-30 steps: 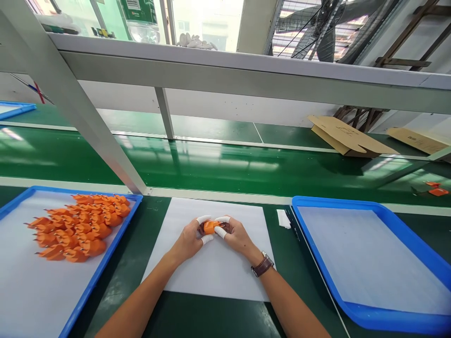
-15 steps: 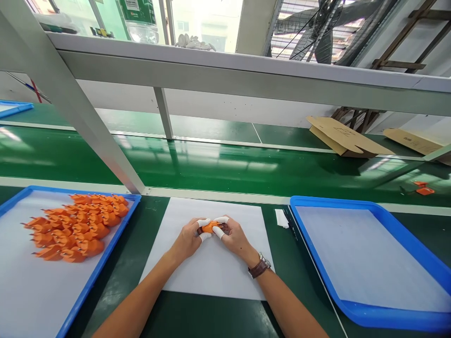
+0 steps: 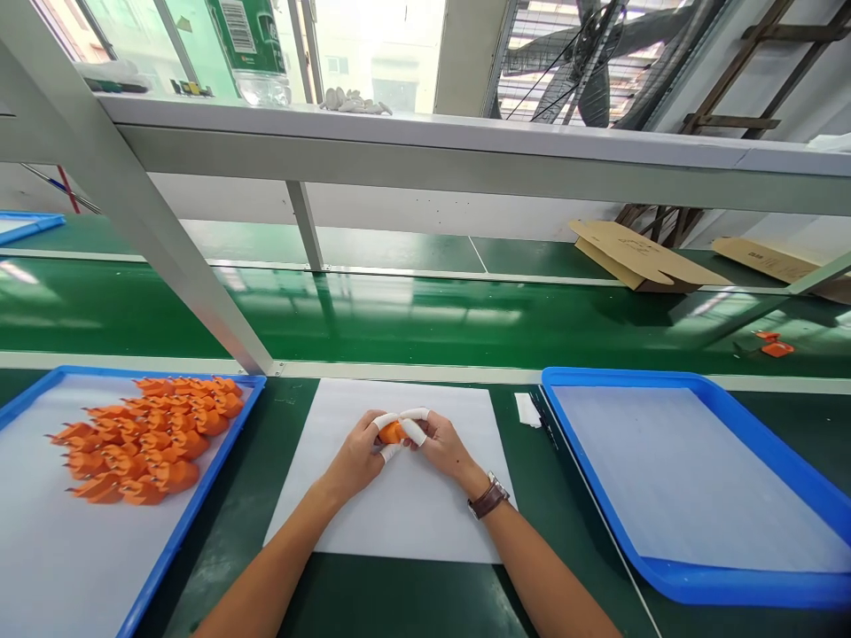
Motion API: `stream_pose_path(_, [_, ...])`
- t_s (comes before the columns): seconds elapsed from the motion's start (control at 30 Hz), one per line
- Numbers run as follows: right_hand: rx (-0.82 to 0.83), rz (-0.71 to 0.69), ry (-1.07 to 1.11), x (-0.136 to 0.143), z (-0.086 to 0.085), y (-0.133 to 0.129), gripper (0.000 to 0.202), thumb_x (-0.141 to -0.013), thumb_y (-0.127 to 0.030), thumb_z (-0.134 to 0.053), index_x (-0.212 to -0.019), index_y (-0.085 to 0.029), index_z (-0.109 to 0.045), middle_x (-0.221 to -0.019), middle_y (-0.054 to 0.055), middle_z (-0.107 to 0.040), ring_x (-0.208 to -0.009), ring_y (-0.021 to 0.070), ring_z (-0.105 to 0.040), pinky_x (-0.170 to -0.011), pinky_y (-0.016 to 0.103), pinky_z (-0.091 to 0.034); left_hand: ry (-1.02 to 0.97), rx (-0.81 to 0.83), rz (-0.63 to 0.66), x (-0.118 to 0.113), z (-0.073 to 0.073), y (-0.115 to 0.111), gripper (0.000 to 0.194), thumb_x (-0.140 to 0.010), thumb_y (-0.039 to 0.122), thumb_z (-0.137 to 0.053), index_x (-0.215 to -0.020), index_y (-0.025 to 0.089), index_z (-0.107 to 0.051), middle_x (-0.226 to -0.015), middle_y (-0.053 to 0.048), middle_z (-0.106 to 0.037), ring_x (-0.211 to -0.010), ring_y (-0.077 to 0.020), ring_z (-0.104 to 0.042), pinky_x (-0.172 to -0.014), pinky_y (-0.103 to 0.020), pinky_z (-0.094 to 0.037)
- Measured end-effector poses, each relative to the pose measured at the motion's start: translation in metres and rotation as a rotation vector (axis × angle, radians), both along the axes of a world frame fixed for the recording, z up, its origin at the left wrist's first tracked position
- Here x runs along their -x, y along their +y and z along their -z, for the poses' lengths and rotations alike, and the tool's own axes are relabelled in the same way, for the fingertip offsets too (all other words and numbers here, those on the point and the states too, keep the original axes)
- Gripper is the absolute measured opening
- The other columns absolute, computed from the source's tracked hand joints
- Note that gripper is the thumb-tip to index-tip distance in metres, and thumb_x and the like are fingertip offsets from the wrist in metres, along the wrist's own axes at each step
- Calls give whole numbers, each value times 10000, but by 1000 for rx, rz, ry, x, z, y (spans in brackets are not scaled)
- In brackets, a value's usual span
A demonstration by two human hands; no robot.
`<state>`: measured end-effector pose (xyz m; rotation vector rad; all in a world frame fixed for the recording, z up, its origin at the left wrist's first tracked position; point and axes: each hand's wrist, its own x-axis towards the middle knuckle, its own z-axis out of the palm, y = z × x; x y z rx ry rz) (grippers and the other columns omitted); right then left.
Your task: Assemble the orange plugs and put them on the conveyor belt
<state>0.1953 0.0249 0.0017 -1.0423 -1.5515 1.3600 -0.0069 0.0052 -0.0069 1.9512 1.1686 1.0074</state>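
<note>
A small orange plastic part (image 3: pixel 392 432) is held between my two hands above a white paper sheet (image 3: pixel 399 523). My left hand (image 3: pixel 363 450) pinches its left side, with white coverings on the thumb and index fingertip. On the right side my right hand (image 3: pixel 439 441) grips it, also with white-covered fingertips. Much of the part is hidden behind the fingers, so its exact kind does not show. Many similar orange parts (image 3: pixel 150 439) lie in rows in the blue-rimmed tray (image 3: pixel 192 523) on the left.
Another blue tray (image 3: pixel 655 580) lined with white paper stands on the right. Beside it are a white scrap (image 3: pixel 527 410) and a dark thin tool (image 3: pixel 549 421). A metal frame post (image 3: pixel 199 275) rises behind the left tray. Cardboard (image 3: pixel 644 252) lies past the green belt (image 3: pixel 412 319).
The orange part has turned slightly in my fingers, and the fingertips now cover more of it. The camera view has tilted up a little.
</note>
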Motion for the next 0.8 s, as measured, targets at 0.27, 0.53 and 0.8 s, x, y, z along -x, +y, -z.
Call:
stream_pose_path(0.27, [31,38,12,-2,-1,2,401,-994,-513,-465,-947,-169,-665,-705,23,-654,-613,161,-606,-628,301,-508,-780,716,-76,14,-27,14,365,-911,422,-640,-1108,118,-680,-1209,-178,-690,-1088,-298,-692,-932,-398,-554])
stream_pose_path(0.53, [-106,2,-84,-2,-1,-4,315,-983,-448,-502,-964,-199,-693,-799,19,-647,-663,164,-605,-670,300,-495,-845,640,-136,18,-37,13,381,-865,433,-697,-1073,114,-720,-1234,-204,-689,-1071,-303,-692,-810,-344,-552])
stream_pose_path(0.8, [-266,-43,-239,-3,6,-10,286,-982,-396,-489,-1098,-216,-679,-862,50,-641,-707,198,-584,-670,332,-481,-526,60,-703,127,-95,-15,455,-779,348,-755,-1195,185,-666,-1175,-89,-718,-1110,-266,-671,-983,-416,-524])
